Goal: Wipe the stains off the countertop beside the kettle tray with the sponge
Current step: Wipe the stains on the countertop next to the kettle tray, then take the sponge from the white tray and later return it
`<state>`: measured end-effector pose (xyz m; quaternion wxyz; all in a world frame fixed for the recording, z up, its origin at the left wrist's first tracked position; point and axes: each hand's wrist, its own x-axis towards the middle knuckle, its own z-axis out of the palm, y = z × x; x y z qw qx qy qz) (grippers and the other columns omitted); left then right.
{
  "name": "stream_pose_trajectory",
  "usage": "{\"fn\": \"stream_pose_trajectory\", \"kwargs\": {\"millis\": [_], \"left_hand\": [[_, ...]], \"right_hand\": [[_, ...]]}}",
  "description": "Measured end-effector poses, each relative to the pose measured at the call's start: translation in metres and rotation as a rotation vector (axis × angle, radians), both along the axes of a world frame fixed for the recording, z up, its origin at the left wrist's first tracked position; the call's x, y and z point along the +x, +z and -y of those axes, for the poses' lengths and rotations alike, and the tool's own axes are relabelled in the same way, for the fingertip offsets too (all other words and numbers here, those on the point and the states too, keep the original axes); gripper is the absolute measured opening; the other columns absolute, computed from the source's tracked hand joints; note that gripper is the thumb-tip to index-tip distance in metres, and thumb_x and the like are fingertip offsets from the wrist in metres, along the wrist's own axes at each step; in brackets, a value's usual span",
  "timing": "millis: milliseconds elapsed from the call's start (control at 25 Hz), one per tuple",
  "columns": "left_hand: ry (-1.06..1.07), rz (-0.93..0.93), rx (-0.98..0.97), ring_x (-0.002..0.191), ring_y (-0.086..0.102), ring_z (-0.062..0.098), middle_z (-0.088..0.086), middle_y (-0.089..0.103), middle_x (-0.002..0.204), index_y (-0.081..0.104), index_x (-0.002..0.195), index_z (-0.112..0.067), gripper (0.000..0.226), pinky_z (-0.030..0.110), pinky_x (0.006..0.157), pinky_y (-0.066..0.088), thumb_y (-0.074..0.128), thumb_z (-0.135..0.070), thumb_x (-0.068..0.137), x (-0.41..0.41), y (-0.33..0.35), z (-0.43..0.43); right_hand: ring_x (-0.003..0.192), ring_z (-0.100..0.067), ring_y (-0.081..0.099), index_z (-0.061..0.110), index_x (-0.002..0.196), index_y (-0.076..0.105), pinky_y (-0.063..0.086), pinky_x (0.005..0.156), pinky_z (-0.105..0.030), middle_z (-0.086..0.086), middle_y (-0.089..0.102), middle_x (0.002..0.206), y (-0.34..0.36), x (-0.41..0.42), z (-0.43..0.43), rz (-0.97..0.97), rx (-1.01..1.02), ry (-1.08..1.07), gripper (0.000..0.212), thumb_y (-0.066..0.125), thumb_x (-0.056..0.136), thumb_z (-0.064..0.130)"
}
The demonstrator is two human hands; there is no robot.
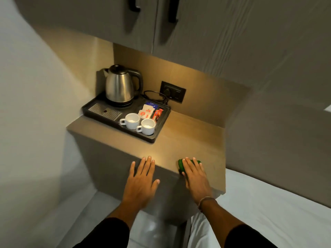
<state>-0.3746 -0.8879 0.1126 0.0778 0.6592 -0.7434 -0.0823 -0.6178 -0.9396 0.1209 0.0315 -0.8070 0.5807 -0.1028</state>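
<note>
A green sponge point(182, 165) lies at the front edge of the wooden countertop point(188, 136), mostly covered by my right hand point(195, 173), which rests flat on top of it with fingers extended. My left hand point(141, 181) is spread open, its fingertips touching the counter's front edge to the left of the sponge. The black kettle tray point(159, 129) sits at the back left of the counter, carrying a steel kettle point(120, 86), two white cups point(131, 120) and sachets. I cannot make out stains on the lit wood.
A wall socket point(172, 91) with the kettle's black cord is behind the tray. Grey cabinet doors with black handles point(172, 11) hang overhead. A white bed point(277, 208) lies at the right, a white wall at the left.
</note>
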Motion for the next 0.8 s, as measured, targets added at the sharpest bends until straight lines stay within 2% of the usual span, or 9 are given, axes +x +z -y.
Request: {"fn": "stream_pose_trajectory", "kwargs": {"millis": [80,200,280,360,480,640,720,800], "left_hand": [[0.087,-0.002,0.014,0.161,0.009,0.031,0.013,0.015,0.175,0.014,0.164,-0.01,0.078,0.062,0.129,0.007,0.018,-0.056,0.101,0.018,-0.002,-0.049],[0.239,0.009,0.02,0.159,0.018,0.034,0.015,0.023,0.173,0.023,0.163,-0.008,0.078,0.063,0.127,0.017,0.021,-0.056,0.101,0.048,-0.011,-0.131],[0.364,0.003,0.058,0.159,0.02,0.034,0.015,0.026,0.172,0.025,0.163,-0.008,0.078,0.063,0.127,0.019,0.023,-0.057,0.101,0.07,-0.018,-0.192],[0.48,0.028,0.084,0.159,0.018,0.034,0.014,0.024,0.173,0.022,0.164,-0.009,0.078,0.061,0.128,0.015,0.022,-0.057,0.102,0.096,-0.025,-0.257],[0.667,0.028,0.092,0.158,0.022,0.034,0.015,0.029,0.171,0.026,0.163,-0.008,0.076,0.061,0.127,0.017,0.026,-0.054,0.102,0.134,-0.03,-0.353],[0.9,0.003,0.115,0.157,0.027,0.036,0.016,0.033,0.169,0.031,0.161,-0.007,0.074,0.064,0.125,0.026,0.03,-0.053,0.103,0.179,-0.035,-0.486],[0.984,0.036,0.111,0.155,0.03,0.038,0.017,0.036,0.168,0.033,0.16,-0.007,0.075,0.065,0.124,0.027,0.03,-0.054,0.102,0.194,-0.035,-0.545],[1.153,0.027,0.171,0.155,0.028,0.038,0.017,0.035,0.168,0.032,0.16,-0.008,0.076,0.064,0.124,0.027,0.027,-0.055,0.101,0.235,-0.048,-0.691]], "right_hand": [[0.156,-0.035,0.023,0.017,0.158,0.035,0.009,0.127,-0.049,-0.01,0.036,0.165,-0.004,0.023,-0.03,-0.006,-0.001,0.07,0.054,0.051,0.107,0.025],[0.153,-0.038,0.029,0.014,0.156,0.04,0.016,0.126,-0.052,-0.011,0.04,0.163,-0.012,0.069,-0.08,0.024,-0.032,0.214,0.054,0.056,0.105,0.022],[0.155,-0.036,0.025,0.015,0.157,0.038,0.014,0.127,-0.051,-0.009,0.037,0.165,-0.021,0.106,-0.122,0.046,-0.016,0.33,0.053,0.053,0.107,0.023],[0.156,-0.034,0.021,0.016,0.159,0.035,0.011,0.128,-0.049,-0.006,0.035,0.166,-0.034,0.148,-0.168,0.05,0.022,0.444,0.052,0.048,0.109,0.025],[0.155,-0.036,0.026,0.015,0.157,0.04,0.017,0.127,-0.052,-0.008,0.04,0.164,-0.047,0.208,-0.241,0.073,0.031,0.639,0.05,0.049,0.108,0.026],[0.152,-0.037,0.034,0.016,0.155,0.041,0.022,0.125,-0.052,-0.008,0.045,0.161,-0.058,0.293,-0.35,0.073,0.027,0.86,0.05,0.035,0.108,0.032],[0.151,-0.037,0.034,0.016,0.155,0.041,0.023,0.125,-0.052,-0.008,0.045,0.161,-0.065,0.327,-0.406,0.068,0.044,0.935,0.05,0.05,0.107,0.026],[0.151,-0.037,0.034,0.016,0.155,0.04,0.026,0.124,-0.053,-0.009,0.044,0.161,-0.071,0.403,-0.548,0.075,0.129,1.158,0.054,0.058,0.104,0.023]]}}
